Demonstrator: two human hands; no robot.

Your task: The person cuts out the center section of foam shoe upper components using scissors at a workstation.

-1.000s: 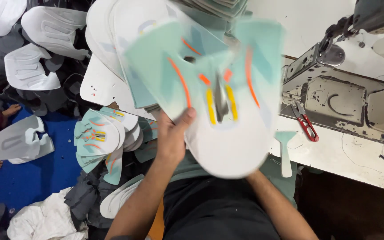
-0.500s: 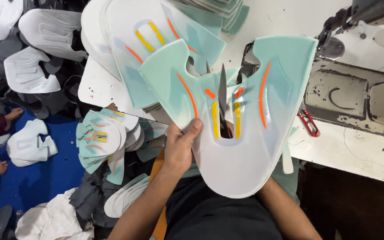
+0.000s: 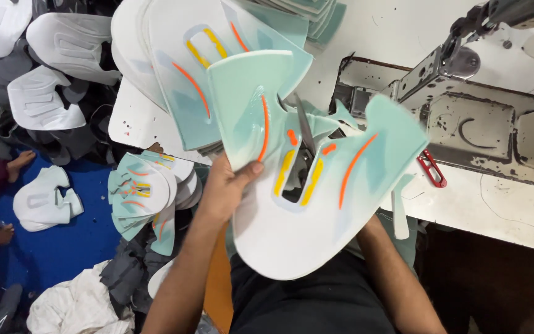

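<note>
My left hand (image 3: 225,188) grips the left edge of a flat shoe-upper piece (image 3: 292,229), white and mint green with orange and yellow stripes, held up in front of me and tilted. Scissors (image 3: 304,131) poke their blades up through the piece's middle cutout. My right forearm (image 3: 394,278) runs up under the piece. The right hand itself is hidden behind it, where the scissors' handles are. More uppers of the same kind (image 3: 199,74) lie stacked on the white table (image 3: 397,37) just beyond.
A worn sewing machine (image 3: 477,117) stands on the table at the right, with small red snips (image 3: 431,168) beside it. Piles of finished uppers (image 3: 143,188) and white pieces (image 3: 44,105) lie on the blue floor (image 3: 63,247) at left. Another person's foot (image 3: 20,162) is at the far left.
The held piece has swung rightward and tilted, its right wing now over the machine bed. The scissors stay in the cutout. My left hand keeps its grip.
</note>
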